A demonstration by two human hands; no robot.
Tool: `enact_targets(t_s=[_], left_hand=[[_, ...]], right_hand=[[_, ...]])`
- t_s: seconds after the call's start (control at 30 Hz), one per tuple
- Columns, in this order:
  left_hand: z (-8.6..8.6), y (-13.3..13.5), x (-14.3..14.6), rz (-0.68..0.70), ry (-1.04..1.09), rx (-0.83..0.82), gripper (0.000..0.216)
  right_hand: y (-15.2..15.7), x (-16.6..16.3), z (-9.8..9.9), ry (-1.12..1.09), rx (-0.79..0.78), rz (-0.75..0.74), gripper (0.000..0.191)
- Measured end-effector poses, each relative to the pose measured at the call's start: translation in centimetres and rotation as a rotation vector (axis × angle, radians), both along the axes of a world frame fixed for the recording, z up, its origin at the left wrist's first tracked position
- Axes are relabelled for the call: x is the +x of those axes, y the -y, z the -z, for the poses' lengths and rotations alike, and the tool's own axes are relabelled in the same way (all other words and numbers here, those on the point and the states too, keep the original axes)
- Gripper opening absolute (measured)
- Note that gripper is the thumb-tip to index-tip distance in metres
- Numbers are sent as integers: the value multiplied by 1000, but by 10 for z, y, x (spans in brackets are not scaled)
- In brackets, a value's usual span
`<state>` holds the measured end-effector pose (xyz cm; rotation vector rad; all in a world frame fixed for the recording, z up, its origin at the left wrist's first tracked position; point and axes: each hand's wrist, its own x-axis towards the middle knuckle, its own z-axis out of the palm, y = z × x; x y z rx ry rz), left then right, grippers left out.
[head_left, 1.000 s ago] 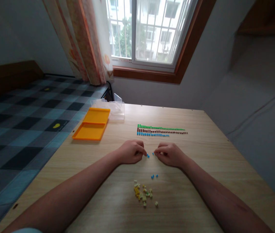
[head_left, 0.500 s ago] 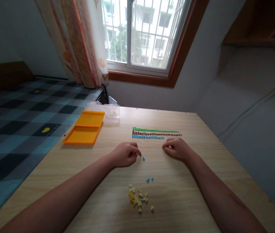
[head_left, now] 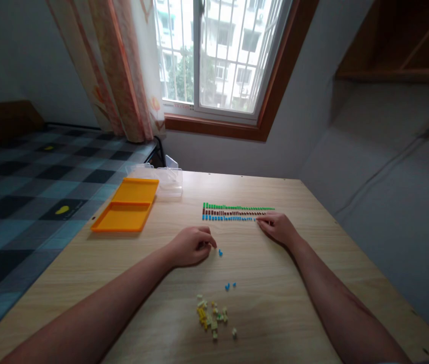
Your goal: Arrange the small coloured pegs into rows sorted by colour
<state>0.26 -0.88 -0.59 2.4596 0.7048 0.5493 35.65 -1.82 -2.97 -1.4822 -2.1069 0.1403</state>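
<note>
- My right hand (head_left: 279,228), fingers (head_left: 263,220) narrow, is at the end of the blue row (head_left: 216,218); I cannot tell its grip.
- My left hand (head_left: 190,246) curls beside blue blocks (head_left: 220,253), hold unclear.

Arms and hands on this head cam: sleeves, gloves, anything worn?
Two human arms, no robot hardware or cables attached. Left hand and right hand are ungloved. No watch or bracelet visible on either wrist. Left forearm and right forearm are bare, tapering toward the wrists. Rings or nail details: too small to tell.
</note>
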Motion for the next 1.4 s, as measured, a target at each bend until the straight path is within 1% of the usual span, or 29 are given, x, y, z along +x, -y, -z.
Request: enact_targets(t_s=[0.17,0.47,0.8,1.17,1.3,1.4], left_hand=[[1,0,-1,-1,-1,12,29],[-2,1,0,7,-1,16,28],[0,1,1,-22,-19,44,28],[1,0,1,-4,-32,63,28],[3,0,1,5,-10,49,28],[4,-1,0,32,12,36,31]], right_hand=[[0,-4,-2,26,-2,-7,23],[-2,-5,3,47,9,17,24],[-4,-5,3,20,11,3,24],[-6,-1,6,-9,22,-16,24],[-3,-6,0,-31,46,-12,23],[8,-26,-8,-36,87,-41,22]])
